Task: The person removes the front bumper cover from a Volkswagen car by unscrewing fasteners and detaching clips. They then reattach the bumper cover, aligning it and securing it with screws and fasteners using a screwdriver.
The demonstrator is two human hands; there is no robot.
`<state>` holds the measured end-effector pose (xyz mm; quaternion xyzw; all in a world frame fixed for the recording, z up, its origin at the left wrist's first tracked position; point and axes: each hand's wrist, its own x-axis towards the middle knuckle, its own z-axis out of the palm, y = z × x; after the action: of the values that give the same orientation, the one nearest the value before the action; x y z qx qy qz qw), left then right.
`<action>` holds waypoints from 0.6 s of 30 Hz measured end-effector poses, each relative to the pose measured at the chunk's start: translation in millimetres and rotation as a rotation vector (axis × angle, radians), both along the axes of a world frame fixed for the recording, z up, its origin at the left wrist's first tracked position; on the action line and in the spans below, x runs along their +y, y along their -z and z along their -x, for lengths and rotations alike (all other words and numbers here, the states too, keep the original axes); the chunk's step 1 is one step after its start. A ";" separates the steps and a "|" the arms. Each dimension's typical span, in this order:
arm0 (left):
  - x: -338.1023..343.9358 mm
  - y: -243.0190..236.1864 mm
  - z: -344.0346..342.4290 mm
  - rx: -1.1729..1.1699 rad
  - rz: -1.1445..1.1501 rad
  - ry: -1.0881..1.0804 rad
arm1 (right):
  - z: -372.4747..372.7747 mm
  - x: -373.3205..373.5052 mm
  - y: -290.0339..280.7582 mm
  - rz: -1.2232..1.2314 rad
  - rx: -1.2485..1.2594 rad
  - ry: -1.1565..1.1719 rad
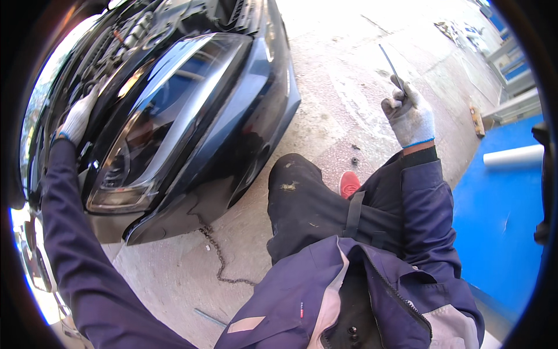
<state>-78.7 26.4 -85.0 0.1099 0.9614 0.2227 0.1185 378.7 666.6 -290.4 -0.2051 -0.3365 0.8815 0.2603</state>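
My right hand [410, 115], in a white glove with grey-stained fingers, is raised over the floor, its fingers closed round a thin dark rod-shaped tool [388, 60]. The tool points up and away; its lower end is hidden in the fist, so I cannot make out its exact kind. On the left, my left hand [79, 119], also gloved, reaches to the front of a dark car beside the headlight [168, 110]. Its fingers look stretched out against the black parts there, and some fingertips are hidden. The headlight has a clear lens and sits next to the blue-grey fender [247, 104].
The open engine bay [139, 29] lies beyond the headlight. A dark chain [218, 259] hangs below the bumper onto the concrete floor. Small dark parts [354, 160] lie near my red shoe [349, 183]. At the right stands a blue surface [494, 209] with a white roll [512, 156].
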 end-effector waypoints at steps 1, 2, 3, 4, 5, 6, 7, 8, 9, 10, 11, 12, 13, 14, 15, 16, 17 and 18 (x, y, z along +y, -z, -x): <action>-8.8 4.5 4.6 0.008 -0.088 0.024 | -7.0 3.0 -1.8 -0.002 0.020 0.004; -16.4 10.9 10.4 0.096 -0.133 0.126 | -12.3 5.5 -2.7 -0.039 -0.009 0.032; -21.9 9.5 19.7 0.148 -0.023 0.150 | -19.4 8.5 -3.8 -0.053 -0.016 0.059; -28.1 11.1 27.6 0.142 -0.025 0.208 | -24.9 10.9 -4.5 -0.060 -0.039 0.100; -33.6 13.3 34.5 0.078 -0.083 0.168 | -30.4 14.0 -5.6 -0.068 -0.046 0.128; -37.2 16.3 41.6 0.064 -0.096 0.176 | -36.4 16.7 -7.0 -0.086 -0.040 0.140; -41.4 18.2 47.6 0.023 -0.131 0.141 | -41.7 18.4 -7.9 -0.100 -0.052 0.177; -45.8 19.0 51.5 -0.025 -0.174 0.072 | -47.0 20.0 -8.9 -0.112 -0.057 0.211; -50.2 19.4 54.2 0.040 -0.136 0.131 | -51.6 21.3 -9.7 -0.124 -0.063 0.245; -53.6 19.1 56.5 0.098 -0.110 0.157 | -55.6 22.4 -10.4 -0.149 -0.088 0.277; -56.5 20.0 57.9 0.140 -0.086 0.156 | -58.6 23.8 -11.0 -0.152 -0.091 0.287; -59.3 17.1 58.8 0.071 -0.091 0.149 | -61.5 25.2 -11.9 -0.154 -0.093 0.297; -61.8 16.5 58.6 0.103 -0.045 0.180 | -63.8 26.3 -13.1 -0.150 -0.102 0.322; -63.7 14.5 58.2 0.119 -0.029 0.205 | -65.3 26.9 -14.2 -0.124 -0.082 0.308; -64.0 13.9 58.0 0.121 -0.016 0.188 | -66.2 26.9 -15.3 -0.093 -0.069 0.311; -63.7 13.0 57.7 0.049 -0.091 0.170 | -66.7 26.3 -16.7 -0.061 -0.053 0.312; -62.8 12.7 57.0 0.031 -0.105 0.139 | -67.0 25.3 -18.5 -0.042 -0.042 0.289; -62.4 11.6 55.5 -0.014 -0.133 0.097 | -66.8 23.2 -19.9 -0.022 -0.028 0.264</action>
<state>-134.2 -36.0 -96.6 0.1624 0.9372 0.2806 0.1285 445.5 689.8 -270.4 -0.2569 -0.3197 0.8330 0.3714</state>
